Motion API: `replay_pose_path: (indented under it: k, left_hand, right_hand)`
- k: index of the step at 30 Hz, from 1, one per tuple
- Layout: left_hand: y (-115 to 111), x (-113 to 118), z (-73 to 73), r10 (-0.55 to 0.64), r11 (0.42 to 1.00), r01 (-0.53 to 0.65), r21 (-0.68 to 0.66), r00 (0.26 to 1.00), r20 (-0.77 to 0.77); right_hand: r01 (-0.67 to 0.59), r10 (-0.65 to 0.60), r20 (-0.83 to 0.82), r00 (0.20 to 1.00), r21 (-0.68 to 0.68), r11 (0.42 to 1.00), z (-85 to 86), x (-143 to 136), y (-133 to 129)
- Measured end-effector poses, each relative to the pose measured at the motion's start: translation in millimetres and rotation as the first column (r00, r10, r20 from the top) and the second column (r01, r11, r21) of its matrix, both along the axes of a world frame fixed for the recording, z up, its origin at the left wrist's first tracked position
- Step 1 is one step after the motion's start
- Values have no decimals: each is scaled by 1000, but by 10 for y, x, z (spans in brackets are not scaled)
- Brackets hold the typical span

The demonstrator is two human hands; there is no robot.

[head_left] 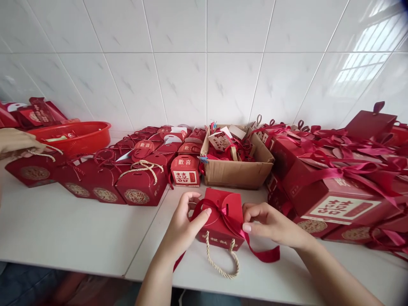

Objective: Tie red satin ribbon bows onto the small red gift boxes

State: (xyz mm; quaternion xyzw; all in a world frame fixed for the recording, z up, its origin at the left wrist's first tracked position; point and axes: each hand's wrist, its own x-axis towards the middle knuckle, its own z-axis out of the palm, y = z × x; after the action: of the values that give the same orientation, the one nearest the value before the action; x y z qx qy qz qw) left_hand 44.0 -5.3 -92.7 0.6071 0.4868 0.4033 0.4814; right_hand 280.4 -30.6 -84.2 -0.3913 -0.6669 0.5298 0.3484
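A small red gift box point(229, 199) stands on the table in front of me, its top flaps folded over each other. A dark red satin ribbon point(269, 256) is crossed over its top, one tail trailing to the right. From its near side hangs a looped gold rope handle point(219, 270). My left hand point(188, 219) is closed at the left side of the box, thumb on top by the ribbon; its fingertips are partly hidden. At the right side, my right hand point(266, 223) pinches the ribbon between thumb and curled fingers.
Behind the box sits an open cardboard carton point(237, 174) of ribbons and cards. Stacked ribboned boxes point(341, 208) crowd the right; rope-handled boxes point(137, 187) fill the left. Another person's hand point(21, 142) touches a box handle near a red plastic basin point(86, 142). A tiled wall point(181, 85) stands behind.
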Motion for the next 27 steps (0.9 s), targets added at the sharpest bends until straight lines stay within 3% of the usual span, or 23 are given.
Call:
replay_pose_path:
  k: [4, 12, 17, 22, 27]
  left_hand:
    - [-58, 3, 67, -82, 992, 92, -86, 990, 114]
    - [-161, -9, 106, -64, 985, 92, -145, 980, 189]
    - [-136, -78, 124, -95, 967, 127, -221, 984, 148]
    - [-84, -134, 140, -202, 969, 209, -132, 977, 63]
    - [-71, -99, 102, -86, 996, 86, -6, 995, 43]
  right_hand:
    - [-59, 51, -106, 993, -77, 995, -25, -2, 10]
    - [-87, 55, -179, 982, -175, 981, -79, 20, 34]
    - [-102, 42, -258, 965, -222, 970, -156, 47, 62]
    - [-86, -2, -346, 938, -240, 967, -227, 26, 109]
    - [-1, -83, -379, 922, -217, 976, -235, -18, 113]
